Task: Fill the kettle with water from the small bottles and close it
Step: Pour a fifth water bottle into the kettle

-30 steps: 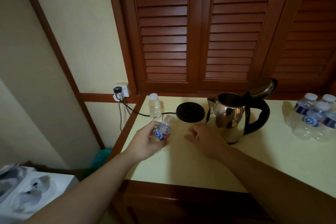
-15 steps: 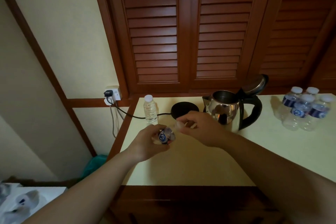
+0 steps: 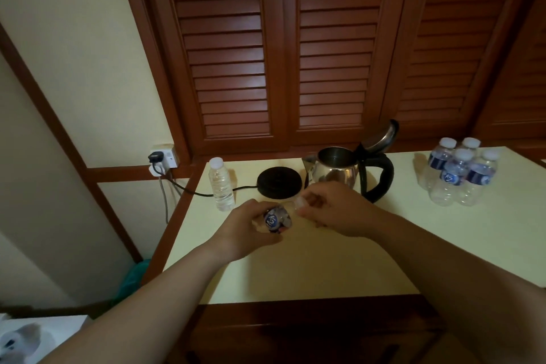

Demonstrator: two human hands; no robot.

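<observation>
My left hand (image 3: 246,227) grips a small water bottle (image 3: 276,219) with a blue label, tilted toward the right. My right hand (image 3: 334,211) pinches the bottle's white cap (image 3: 300,203) at its neck. Just behind my hands stands the steel kettle (image 3: 336,170) with a black handle, its lid (image 3: 381,134) flipped up and open. The kettle is off its round black base (image 3: 279,182), which lies to its left.
A label-less capped bottle (image 3: 221,185) stands at the table's back left beside the base's cord. Several small bottles (image 3: 461,176) cluster at the back right. A wall socket (image 3: 162,158) is left of the pale yellow table (image 3: 310,269). Louvred wooden doors rise behind.
My right hand came over from the table to the bottle's neck and now pinches the cap. The left hand lifted and tilted the bottle slightly. The camera shifted.
</observation>
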